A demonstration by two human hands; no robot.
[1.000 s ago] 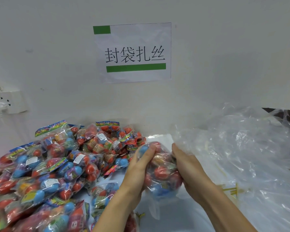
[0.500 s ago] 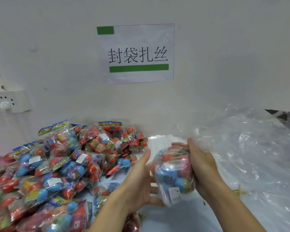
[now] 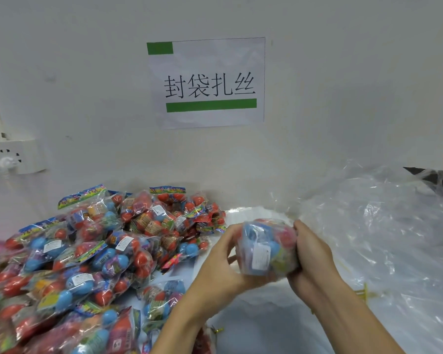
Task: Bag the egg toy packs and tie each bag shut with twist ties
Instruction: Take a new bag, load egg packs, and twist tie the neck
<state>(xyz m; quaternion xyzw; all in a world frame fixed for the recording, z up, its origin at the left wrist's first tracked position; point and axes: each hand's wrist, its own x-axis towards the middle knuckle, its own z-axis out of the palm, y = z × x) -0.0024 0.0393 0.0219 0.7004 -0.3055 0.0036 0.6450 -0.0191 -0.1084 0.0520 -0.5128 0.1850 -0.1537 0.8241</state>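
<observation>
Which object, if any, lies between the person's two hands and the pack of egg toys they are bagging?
None visible. The left hand and right hand already grip the egg toy pack from either side, above the table. The pile of packs lies off to the left, and the loose clear bags to the right.

Head view, forward-down, close over hands (image 3: 266, 259)
</observation>
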